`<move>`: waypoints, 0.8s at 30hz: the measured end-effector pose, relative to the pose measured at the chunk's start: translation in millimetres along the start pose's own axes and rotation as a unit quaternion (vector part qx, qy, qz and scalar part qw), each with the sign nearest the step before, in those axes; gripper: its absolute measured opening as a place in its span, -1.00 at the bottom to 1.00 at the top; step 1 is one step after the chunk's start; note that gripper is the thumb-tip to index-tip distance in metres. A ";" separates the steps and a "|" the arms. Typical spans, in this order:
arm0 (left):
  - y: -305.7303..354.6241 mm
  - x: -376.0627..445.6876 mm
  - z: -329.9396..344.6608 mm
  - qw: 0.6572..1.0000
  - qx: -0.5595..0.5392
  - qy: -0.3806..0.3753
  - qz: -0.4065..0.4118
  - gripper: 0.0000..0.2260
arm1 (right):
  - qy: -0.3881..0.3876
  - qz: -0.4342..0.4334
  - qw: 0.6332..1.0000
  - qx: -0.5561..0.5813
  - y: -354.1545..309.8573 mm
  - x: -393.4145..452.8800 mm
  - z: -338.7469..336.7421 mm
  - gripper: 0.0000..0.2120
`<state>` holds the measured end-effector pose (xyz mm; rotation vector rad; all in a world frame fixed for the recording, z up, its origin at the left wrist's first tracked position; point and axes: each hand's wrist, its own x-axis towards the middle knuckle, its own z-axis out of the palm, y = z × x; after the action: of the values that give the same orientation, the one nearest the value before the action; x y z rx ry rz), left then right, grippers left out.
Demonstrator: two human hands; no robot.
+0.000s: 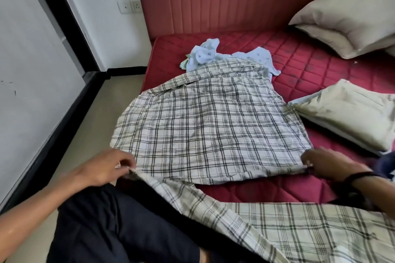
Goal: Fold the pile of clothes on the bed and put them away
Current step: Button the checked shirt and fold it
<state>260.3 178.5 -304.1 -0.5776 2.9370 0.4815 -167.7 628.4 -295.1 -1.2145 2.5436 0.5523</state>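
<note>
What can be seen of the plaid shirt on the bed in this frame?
The plaid shirt is a light woven fabric, white to cream with dark crossing lines. It lies spread flat on the red quilted mattress, collar end away from the person. The left hand and right hand each pinch a corner of its near hem. Its far end overlaps crumpled pale blue clothes, and its right edge meets a cream pillow. A similar plaid cloth in the foreground may be part of it.

Left hand (106, 166) and right hand (327, 163) reach forward, spread apart, fingers (128, 161) curled in pinches.
</note>
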 end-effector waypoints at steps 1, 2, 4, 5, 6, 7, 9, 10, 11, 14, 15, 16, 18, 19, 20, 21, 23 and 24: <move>-0.4 1.9 -3.0 0.997 -0.066 0.043 -0.026 -0.70 | 0.003 0.001 0.999 0.034 12.0 7.2 -6.1 -0.81; -0.7 5.7 -4.3 0.987 -0.123 0.091 -0.047 -0.71 | 0.014 0.011 0.997 0.077 25.2 14.5 -11.8 -0.69; 0.3 17.3 -1.2 0.956 -0.204 0.193 -0.090 -0.68 | 0.072 0.022 0.981 0.178 49.9 32.1 -18.0 -0.62; 2.1 23.8 1.8 0.937 -0.229 0.239 -0.112 -0.67 | 0.112 0.030 0.969 0.216 55.5 37.2 -22.9 -0.65; 3.8 34.0 6.1 0.919 -0.239 0.282 -0.135 -0.69 | 0.154 0.044 0.956 0.247 58.6 45.4 -26.6 -0.70; 6.9 42.2 9.3 0.905 -0.238 0.315 -0.158 -0.72 | 0.191 0.050 0.941 0.277 57.2 51.9 -29.4 -0.77; 12.9 58.1 13.7 0.881 -0.239 0.357 -0.198 -0.79 | 0.219 0.065 0.919 0.322 50.1 65.4 -35.8 -0.82; 14.4 65.5 15.4 0.872 -0.242 0.372 -0.207 -0.82 | 0.228 0.074 0.912 0.333 47.4 73.2 -33.6 -0.90; 11.9 74.5 17.8 0.868 -0.238 0.381 -0.212 -0.83 | 0.240 0.082 0.907 0.335 42.1 84.0 -32.7 -0.86; -4.9 98.4 28.9 0.884 -0.173 0.376 -0.219 -0.87 | 0.264 0.136 0.874 0.385 34.1 114.5 -18.7 -0.58; -10.9 104.2 32.4 0.889 -0.150 0.374 -0.217 -0.89 | 0.272 0.160 0.863 0.395 28.4 120.5 -18.3 -0.57; -19.8 111.5 40.2 0.895 -0.127 0.369 -0.215 -0.89 | 0.285 0.184 0.852 0.399 21.4 131.2 -15.7 -0.53; -30.0 115.2 51.8 0.903 -0.111 0.358 -0.207 -0.89 | 0.315 0.223 0.835 0.391 13.3 145.8 -12.1 -0.50; -35.4 118.9 61.2 0.904 -0.113 0.356 -0.206 -0.88 | 0.323 0.239 0.838 0.371 9.9 153.7 -10.3 -0.50; -38.8 117.9 63.8 0.904 -0.112 0.360 -0.204 -0.88 | 0.329 0.248 0.843 0.347 7.1 158.6 -9.9 -0.54; -42.1 121.8 69.3 0.903 -0.108 0.361 -0.207 -0.88 | 0.328 0.252 0.853 0.318 6.7 165.4 -7.3 -0.58; -47.9 125.9 70.7 0.898 -0.087 0.369 -0.223 -0.87 | 0.323 0.257 0.868 0.275 7.4 176.7 -2.2 -0.65; -49.0 130.5 72.0 0.896 -0.080 0.370 -0.231 -0.86 | 0.320 0.256 0.874 0.259 9.2 181.5 2.3 -0.68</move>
<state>162.3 113.4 -407.7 -1.7760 3.2302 0.5294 -286.0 510.5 -366.9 -0.5649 3.2583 -0.5395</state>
